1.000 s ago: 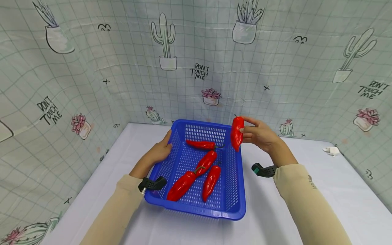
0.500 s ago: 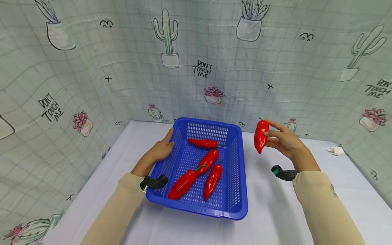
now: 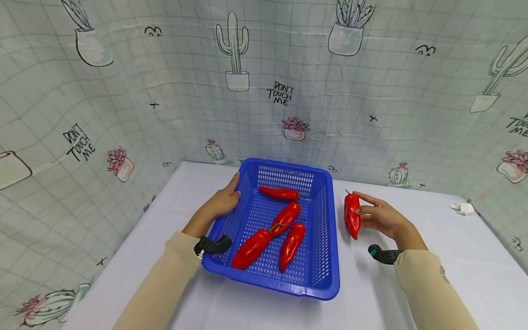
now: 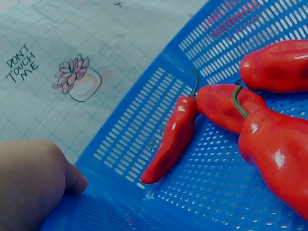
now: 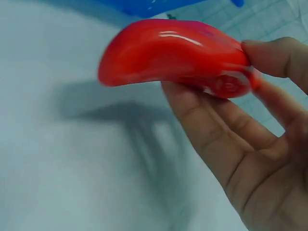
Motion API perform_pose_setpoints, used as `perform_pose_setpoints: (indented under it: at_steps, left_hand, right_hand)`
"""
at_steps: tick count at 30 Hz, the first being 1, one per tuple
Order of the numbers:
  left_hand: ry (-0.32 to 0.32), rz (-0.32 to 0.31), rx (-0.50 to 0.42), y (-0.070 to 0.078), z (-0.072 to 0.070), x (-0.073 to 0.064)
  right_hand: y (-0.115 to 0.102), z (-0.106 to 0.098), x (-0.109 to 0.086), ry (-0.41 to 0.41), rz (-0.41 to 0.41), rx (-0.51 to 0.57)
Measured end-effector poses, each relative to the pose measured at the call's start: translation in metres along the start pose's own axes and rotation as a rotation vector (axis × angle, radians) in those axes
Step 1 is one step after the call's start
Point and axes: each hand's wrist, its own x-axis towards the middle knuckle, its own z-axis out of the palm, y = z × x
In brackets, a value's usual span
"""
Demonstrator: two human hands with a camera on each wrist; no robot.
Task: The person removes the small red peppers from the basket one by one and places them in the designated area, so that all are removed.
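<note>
My right hand (image 3: pixel 381 217) pinches a glossy red chili pepper (image 3: pixel 352 215) just right of the blue basket, its stem pointing up in the head view. In the right wrist view the thumb and fingers hold the pepper (image 5: pixel 168 57) low over the white table, its shadow beneath. My left hand (image 3: pixel 220 200) grips the left side of the blue plastic basket (image 3: pixel 272 285), thumb over the rim; its other fingers are hidden behind the wall. Inside the basket lie several more red peppers, among them a slim one (image 4: pixel 173 137) along the far wall and a large one (image 3: pixel 251 249) at the near left.
The white table (image 3: pixel 354 302) runs up to a printed cloth backdrop (image 3: pixel 185 91) behind and to the left. A small crumpled white scrap (image 3: pixel 463 209) lies at the table's far right. The basket's right wall (image 3: pixel 323 229) stands between its contents and the right hand.
My right hand has carried the pepper from over the basket's right rim out to the right, then lowered it toward the table. The left hand keeps its grip on the basket.
</note>
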Motion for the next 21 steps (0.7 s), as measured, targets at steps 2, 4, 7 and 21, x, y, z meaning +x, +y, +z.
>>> perform_pose_setpoints:
  at_steps: [2, 4, 7, 21]
  left_hand:
    - [-0.005, -0.004, 0.0, 0.0, -0.001, -0.001]
    - [-0.006, -0.004, -0.003, 0.001, -0.001, -0.002]
    - [-0.013, -0.012, -0.009, 0.001, 0.0, 0.0]
    - [-0.001, -0.033, -0.017, 0.002, 0.001, -0.001]
  right_hand:
    - [0.007, 0.001, 0.0, -0.02, 0.024, -0.019]
    - [0.011, 0.001, 0.001, -0.035, 0.04, -0.039]
    - [0.015, 0.001, 0.001, -0.037, 0.048, -0.065]
    - [0.018, 0.007, 0.007, 0.028, 0.007, -0.219]
